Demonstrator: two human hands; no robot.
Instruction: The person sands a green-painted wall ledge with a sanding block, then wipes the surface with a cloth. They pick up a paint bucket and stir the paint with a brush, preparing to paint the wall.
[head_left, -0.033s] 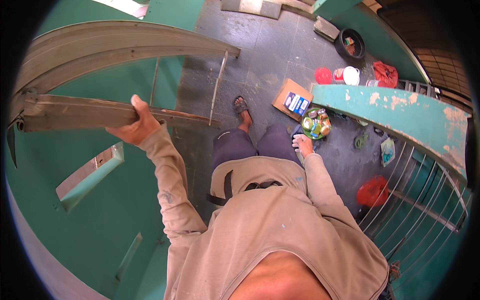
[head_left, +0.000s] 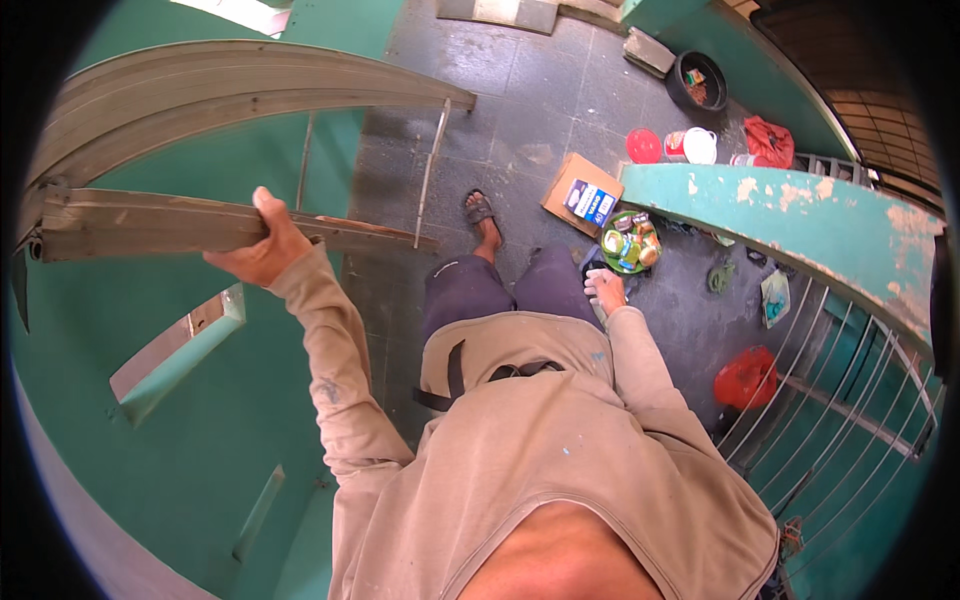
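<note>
My left hand (head_left: pixel 262 240) is shut around a long, weathered wooden board (head_left: pixel 130 222) at the left, thumb along its upper side. Above it runs a second, broader board (head_left: pixel 250 75), with thin metal rods (head_left: pixel 432 160) between the far ends. My right hand (head_left: pixel 604 288) hangs low beside my thigh, fingers slightly bent and apart, holding nothing that I can make out. Just beyond it lies a round green tray (head_left: pixel 618 262) of small containers and jars, beside a flattened cardboard box (head_left: pixel 562 188). My sandalled foot (head_left: pixel 480 215) stands on the floor tiles.
A peeling turquoise ledge (head_left: pixel 760 205) and metal bars (head_left: pixel 850 390) run along the right. A red bag (head_left: pixel 743 378), a red lid (head_left: pixel 643 145), a white bucket (head_left: pixel 700 147) and a black tub (head_left: pixel 697 85) sit on the floor. Turquoise walls (head_left: pixel 180 470) enclose the left.
My left hand and the board appear a few pixels further left, and the whole scene has shifted very slightly. Nothing else has visibly changed.
</note>
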